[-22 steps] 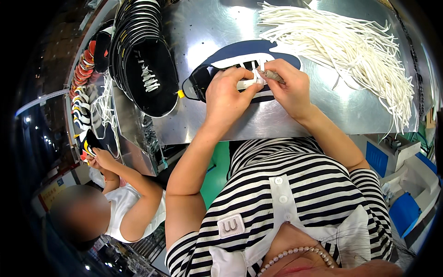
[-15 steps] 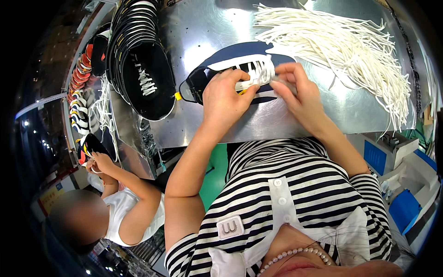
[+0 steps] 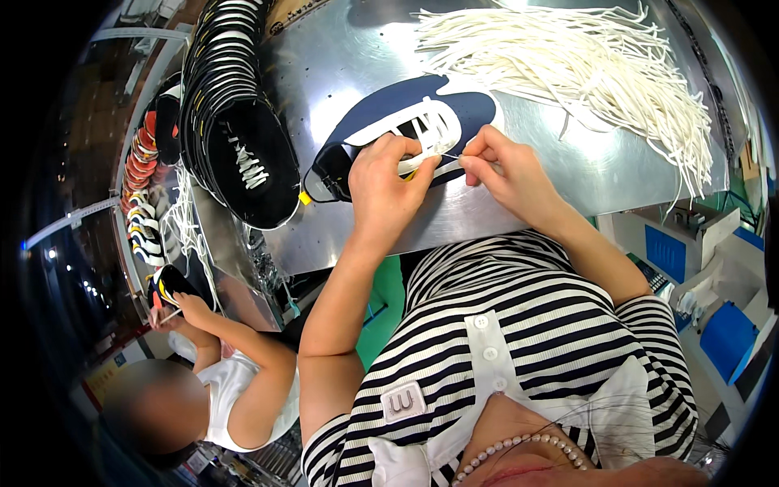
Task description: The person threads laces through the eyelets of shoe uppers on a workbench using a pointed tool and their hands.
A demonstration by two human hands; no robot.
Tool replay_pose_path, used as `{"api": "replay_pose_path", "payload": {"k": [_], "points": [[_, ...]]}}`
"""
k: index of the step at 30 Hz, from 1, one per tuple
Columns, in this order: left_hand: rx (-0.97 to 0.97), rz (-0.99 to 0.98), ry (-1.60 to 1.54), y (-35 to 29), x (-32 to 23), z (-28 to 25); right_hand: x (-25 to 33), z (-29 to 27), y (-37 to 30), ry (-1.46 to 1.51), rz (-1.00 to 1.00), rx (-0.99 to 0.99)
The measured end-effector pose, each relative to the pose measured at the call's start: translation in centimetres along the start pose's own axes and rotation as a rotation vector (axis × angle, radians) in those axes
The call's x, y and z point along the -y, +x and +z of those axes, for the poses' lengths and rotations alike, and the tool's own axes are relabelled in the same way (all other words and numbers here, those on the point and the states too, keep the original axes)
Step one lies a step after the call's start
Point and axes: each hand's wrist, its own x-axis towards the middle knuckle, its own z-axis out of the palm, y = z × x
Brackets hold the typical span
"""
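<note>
A navy, white and black shoe upper (image 3: 389,105) lies on the metal table in front of me, with white lacing across its opening. My left hand (image 3: 385,180) is closed on the upper's near edge, thumb and fingers pinching beside the eyelets. Just right of it, my right hand (image 3: 505,172) pinches the thin end of a white shoelace (image 3: 451,156) between thumb and forefinger. The lace stretches taut over the short gap between my hands. My fingers hide part of the eyelet row. A yellow tab (image 3: 304,198) sticks out at the upper's left end.
Left of the upper stands a long stack of black shoe uppers (image 3: 253,162). Loose white shoelaces (image 3: 584,65) lie heaped at the far right of the metal table (image 3: 568,174). At the lower left, a co-worker (image 3: 251,381) handles another upper. Blue-and-white bins (image 3: 726,341) stand at the right.
My right hand has moved down and left, from loosely spread fingers to a pinch on the lace end. My left hand stays on the upper. The whole view has shifted slightly.
</note>
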Motion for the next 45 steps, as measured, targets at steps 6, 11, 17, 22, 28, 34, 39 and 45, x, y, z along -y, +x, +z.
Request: {"api": "replay_pose_path", "payload": {"k": [6,11,17,22,28,34,39,45], "points": [[-0.133,0.128,-0.051,-1.9,-1.8,2.9,-0.9,0.2,-0.7,-0.016,0.051,-0.041],[-0.152,0.24,0.148,-2.4,-1.0,0.4,0.8,-3.4,-1.0,-0.26,-0.102,0.124],[-0.177,0.31,0.197,-4.5,-0.2,-1.6,5.2,-0.6,1.4,-0.242,-0.514,0.078],[-0.199,0.356,0.204,-5.5,1.1,-2.0,5.5,3.1,3.0,-0.908,-0.319,0.293],[-0.243,0.375,0.091,-4.6,2.7,-1.4,5.5,3.2,5.8,-0.39,-0.117,0.372],[-0.109,0.274,0.043,-3.9,2.4,-2.8,6.9,-5.3,8.7,0.062,-0.297,-0.041],[0.064,-0.135,-0.194,-4.5,1.8,-3.7,4.1,2.2,5.0,0.278,-0.027,0.104],[-0.001,-0.421,-0.423,-3.8,2.0,-2.9,1.5,4.9,5.1,0.087,-0.012,0.044]]}}
